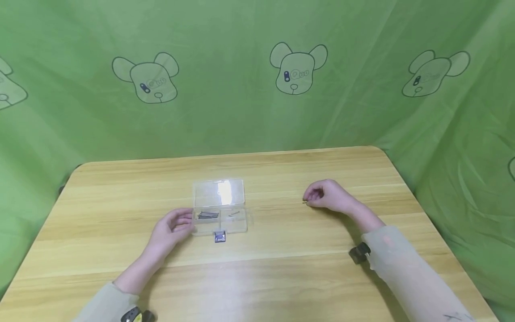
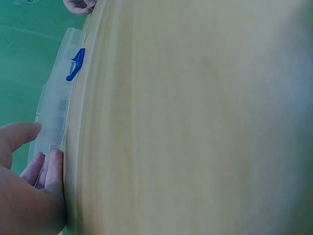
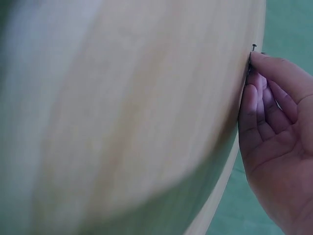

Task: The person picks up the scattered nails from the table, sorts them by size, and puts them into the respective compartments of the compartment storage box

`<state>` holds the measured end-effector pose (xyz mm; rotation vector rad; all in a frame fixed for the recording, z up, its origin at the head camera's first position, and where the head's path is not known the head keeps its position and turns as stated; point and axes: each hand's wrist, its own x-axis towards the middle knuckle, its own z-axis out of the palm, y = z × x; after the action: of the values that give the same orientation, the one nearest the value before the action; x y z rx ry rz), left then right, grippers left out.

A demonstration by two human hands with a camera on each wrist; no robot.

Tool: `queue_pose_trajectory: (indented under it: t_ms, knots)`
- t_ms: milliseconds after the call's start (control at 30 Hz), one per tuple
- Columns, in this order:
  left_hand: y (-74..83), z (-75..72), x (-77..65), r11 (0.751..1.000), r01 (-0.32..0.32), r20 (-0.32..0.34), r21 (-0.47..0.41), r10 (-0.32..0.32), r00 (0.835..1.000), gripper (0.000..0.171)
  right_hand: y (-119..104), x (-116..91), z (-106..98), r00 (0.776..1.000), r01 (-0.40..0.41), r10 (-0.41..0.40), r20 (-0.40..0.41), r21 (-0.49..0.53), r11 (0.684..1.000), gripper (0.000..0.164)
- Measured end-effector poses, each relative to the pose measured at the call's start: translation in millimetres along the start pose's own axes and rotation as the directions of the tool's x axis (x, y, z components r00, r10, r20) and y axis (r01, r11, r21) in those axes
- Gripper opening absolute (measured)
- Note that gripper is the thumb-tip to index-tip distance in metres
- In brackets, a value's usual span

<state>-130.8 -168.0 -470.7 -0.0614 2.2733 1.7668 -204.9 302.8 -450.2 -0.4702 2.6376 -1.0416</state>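
Note:
A clear plastic compartment box lies on the table with its lid raised back and a blue latch at its front. Several long metal nails lie in its left compartment; a few small thin pieces are in the right one. My left hand holds the box's left end between thumb and fingers. Off to the right, my right hand pinches a small dark nail between thumb and fingertips, its flat head sticking out. The rest of the nail is hidden by the fingers.
A wooden table with rounded far corners bears the box. Behind and beside it hangs a green cloth printed with bear heads. Dark wrist devices sit at both sleeves.

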Motion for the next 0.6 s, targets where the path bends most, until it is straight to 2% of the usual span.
queue_pose_trajectory:
  t_ms: [300, 600]
  knots:
    - [-1.9, -0.4, 0.0, 1.000, -0.002, 0.002, -0.004, 0.002, 1.000, 0.061, -2.1, 0.2, 0.7, 1.000, 0.025, -0.025, -0.005, -0.029, 0.999, 0.009]
    - [-2.7, 0.0, -0.6, 1.000, -0.015, 0.005, -0.013, 0.015, 1.000, 0.060, -2.2, 1.4, 0.3, 1.000, -0.008, 0.008, -0.008, -0.040, 0.999, 0.012]
